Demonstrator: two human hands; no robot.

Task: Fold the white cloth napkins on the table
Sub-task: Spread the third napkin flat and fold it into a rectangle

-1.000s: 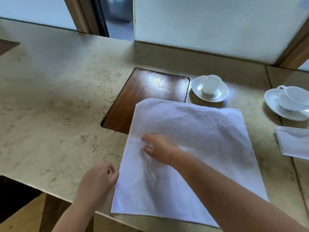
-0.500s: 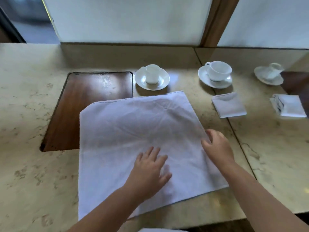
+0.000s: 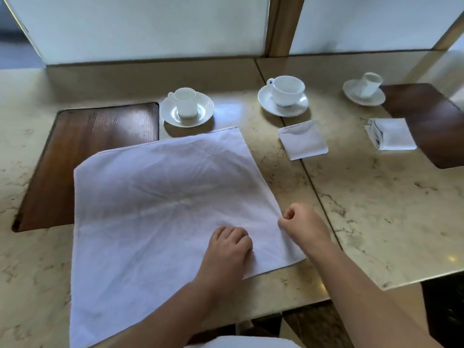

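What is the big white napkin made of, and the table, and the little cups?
The unfolded napkin looks like woven cloth, probably cotton or linen: matte, soft, with fold creases. The tabletop looks like polished beige marble or a lookalike: veined, speckled, reflecting light. The cups, like the nearest cup, seem to be glazed white porcelain or similar ceramic: smooth and shiny.

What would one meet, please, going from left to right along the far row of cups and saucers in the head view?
Small straight cup on its saucer → wide cup on its saucer → tilted cup on its saucer.
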